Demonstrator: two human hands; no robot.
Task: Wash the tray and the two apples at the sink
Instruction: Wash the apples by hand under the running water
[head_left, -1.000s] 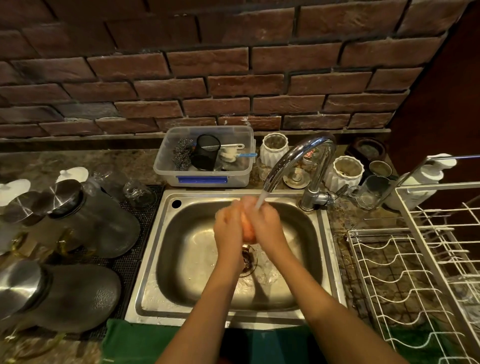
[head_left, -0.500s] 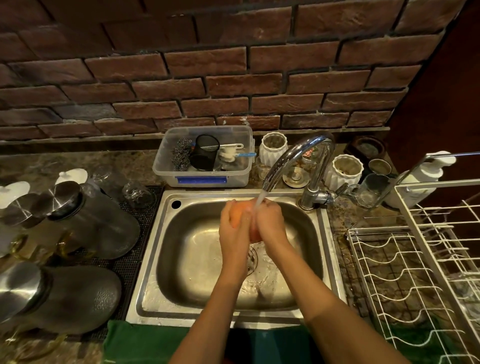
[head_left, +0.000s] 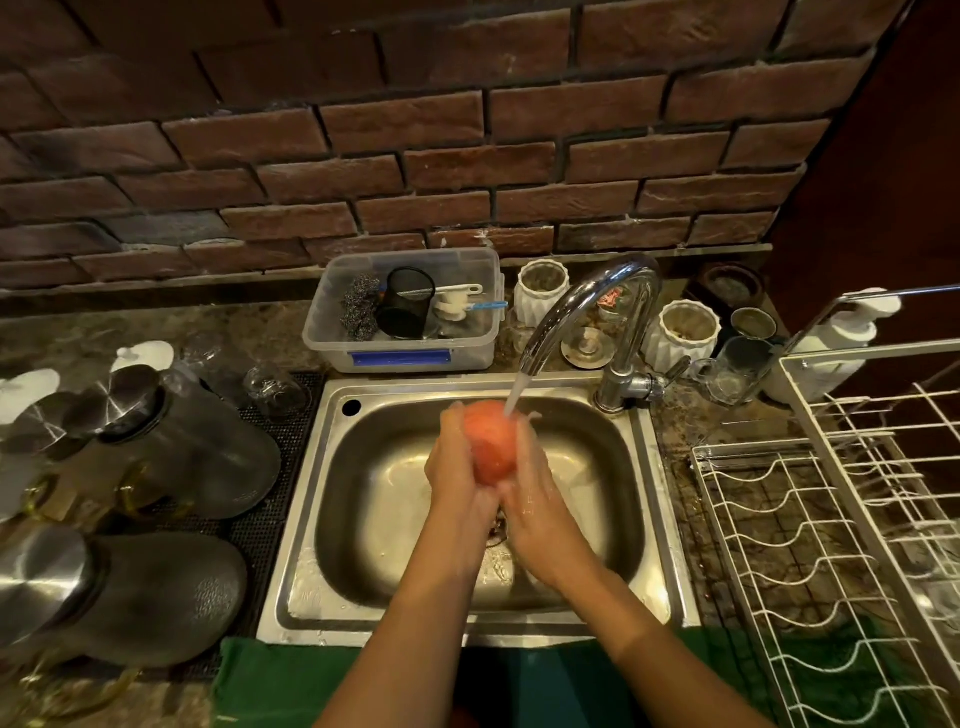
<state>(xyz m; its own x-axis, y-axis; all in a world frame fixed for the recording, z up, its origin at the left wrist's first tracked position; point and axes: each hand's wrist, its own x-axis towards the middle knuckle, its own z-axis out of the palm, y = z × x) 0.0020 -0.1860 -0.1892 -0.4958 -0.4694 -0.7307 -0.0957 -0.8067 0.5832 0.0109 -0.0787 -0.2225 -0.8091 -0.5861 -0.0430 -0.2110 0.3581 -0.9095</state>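
Observation:
An orange-red apple (head_left: 490, 441) is held over the steel sink (head_left: 644, 509) under the stream running from the chrome faucet (head_left: 587, 306). My left hand (head_left: 454, 467) cups the apple's left side. My right hand (head_left: 535, 499) presses against its right and lower side. Water hits the top of the apple and splashes off. No tray and no second apple can be seen in this view.
A clear plastic bin (head_left: 405, 312) with scrubbers and a black mesh cup stands behind the sink. Glass jars with steel lids (head_left: 171, 457) lie on a black mat at left. A white wire dish rack (head_left: 831, 545) fills the right. White ceramic cups (head_left: 685, 332) stand beside the faucet.
The apple has turned and come up between my hands, so more of it shows now. Both hands stayed under the stream and shifted around it.

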